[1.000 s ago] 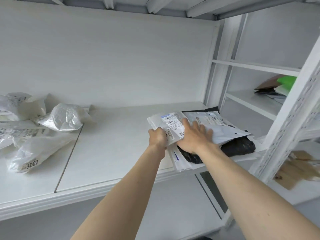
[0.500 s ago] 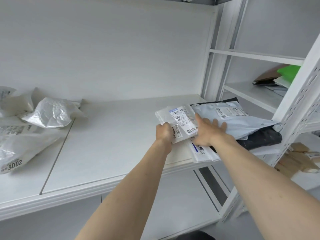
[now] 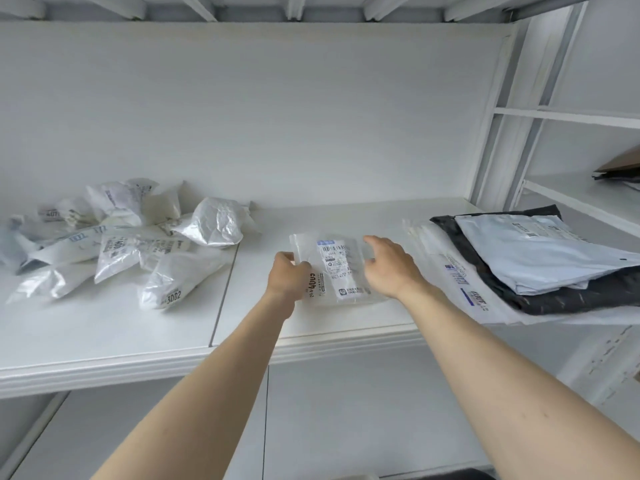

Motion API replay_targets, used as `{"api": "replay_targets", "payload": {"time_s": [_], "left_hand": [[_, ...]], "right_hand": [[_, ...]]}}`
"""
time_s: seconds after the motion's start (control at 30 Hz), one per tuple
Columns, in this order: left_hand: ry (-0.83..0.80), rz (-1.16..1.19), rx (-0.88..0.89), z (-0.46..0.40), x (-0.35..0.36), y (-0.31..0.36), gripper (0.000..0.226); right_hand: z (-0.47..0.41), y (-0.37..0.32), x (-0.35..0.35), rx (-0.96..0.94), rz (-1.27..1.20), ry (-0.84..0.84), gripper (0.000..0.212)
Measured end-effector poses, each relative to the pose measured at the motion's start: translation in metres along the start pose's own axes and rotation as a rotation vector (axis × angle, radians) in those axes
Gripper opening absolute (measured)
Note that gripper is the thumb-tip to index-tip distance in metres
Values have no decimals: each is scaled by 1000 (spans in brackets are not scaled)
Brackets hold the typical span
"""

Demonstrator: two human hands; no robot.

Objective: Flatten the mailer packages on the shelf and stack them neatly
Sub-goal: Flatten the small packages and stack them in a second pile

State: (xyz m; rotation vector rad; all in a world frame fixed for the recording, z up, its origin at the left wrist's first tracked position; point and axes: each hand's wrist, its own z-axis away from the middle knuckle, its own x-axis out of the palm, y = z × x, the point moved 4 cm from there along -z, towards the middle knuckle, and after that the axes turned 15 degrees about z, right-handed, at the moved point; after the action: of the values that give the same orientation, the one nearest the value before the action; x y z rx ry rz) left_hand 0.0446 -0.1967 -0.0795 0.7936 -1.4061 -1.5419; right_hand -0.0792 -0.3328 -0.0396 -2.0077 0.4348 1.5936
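Since a moment ago, the small clear mailer [image 3: 341, 268] has come away from the flattened stack [image 3: 540, 268] and now sits out over the bare middle of the shelf [image 3: 311, 327], with my view swung left so the crumpled pile [image 3: 131, 244] shows in full.

Furthest left, that pile of wrinkled white bags lies heaped against the back, none of them smoothed yet; 1 puffy silver-white bag [image 3: 218, 225] sits at its right edge. Next comes my left hand [image 3: 290, 277], fingers curled and pinching the mailer's left edge, its printed label facing up. My right hand [image 3: 389, 268] is just beside the mailer's right edge, fingers loosely spread and holding nothing; whether the fingertips touch the plastic I cannot tell. Furthest right lies the stack, with a pale blue bag on a black 1 over white ones, its near corner hanging past the shelf's front edge.

As I judge it, the slick film could slide from my 1-handed pinch, or fold on itself if I press before it lies flat. That overhanging stack might also slip off if I nudge it while adding this piece.
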Motion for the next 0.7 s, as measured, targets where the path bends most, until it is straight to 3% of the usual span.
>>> {"api": "replay_targets", "payload": {"time_s": [0.13,0.3,0.43,0.5,0.6,0.7], "left_hand": [[-51,-88,-100,9,-43,-8,49],[-80,-203,-107,9,-70,0,36],[-15,-599,343,-4,-63,12,35],[-73,-668,506,-6,-45,9,37],[-240,-800,409,-14,-15,-14,56],[-271,-808,304,-26,-6,-32,54]], "right_hand": [[7,-50,27,-154,-49,-53,46],[1,-90,53,-269,49,-42,46],[-21,-102,61,-315,243,-14,52],[-29,-98,66,-325,312,-61,53],[-30,-87,82,-333,404,-188,60],[-34,-81,95,-323,411,-202,67]]}}
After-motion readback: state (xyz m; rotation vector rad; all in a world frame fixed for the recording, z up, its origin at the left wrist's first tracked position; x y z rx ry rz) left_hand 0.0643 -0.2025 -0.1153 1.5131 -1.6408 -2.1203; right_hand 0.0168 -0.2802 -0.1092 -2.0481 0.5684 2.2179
